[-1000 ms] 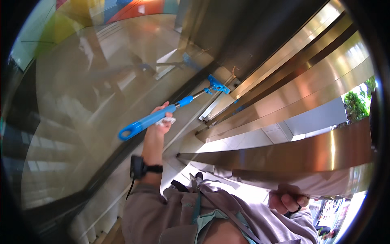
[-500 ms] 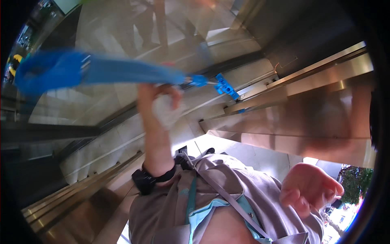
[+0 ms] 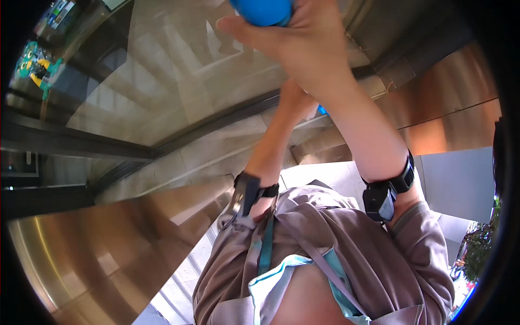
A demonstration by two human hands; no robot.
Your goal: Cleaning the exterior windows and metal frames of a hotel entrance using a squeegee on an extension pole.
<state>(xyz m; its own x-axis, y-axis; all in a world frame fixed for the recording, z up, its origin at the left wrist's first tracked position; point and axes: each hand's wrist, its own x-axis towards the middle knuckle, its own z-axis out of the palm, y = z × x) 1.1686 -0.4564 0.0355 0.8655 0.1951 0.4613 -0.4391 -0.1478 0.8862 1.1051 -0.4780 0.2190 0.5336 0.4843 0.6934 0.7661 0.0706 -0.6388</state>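
1 blue handle [image 3: 264,10], cut off by my view's top edge, long axis unclear, sits in my right hand [image 3: 307,42], the nearer, fingers closed around it; my left hand [image 3: 296,100], lower, shows no readable grip.

Looks like smooth plastic on the blue tool handle [image 3: 264,11]; reads as smooth, reflective glass across the window pane [image 3: 162,76]; shines as polished, bronze-toned metal on the wide panel [image 3: 135,238]; looks matt on the dark window frame [image 3: 81,141], black plastic wrist device [image 3: 246,193] and grey-brown cloth shirt [image 3: 330,233].
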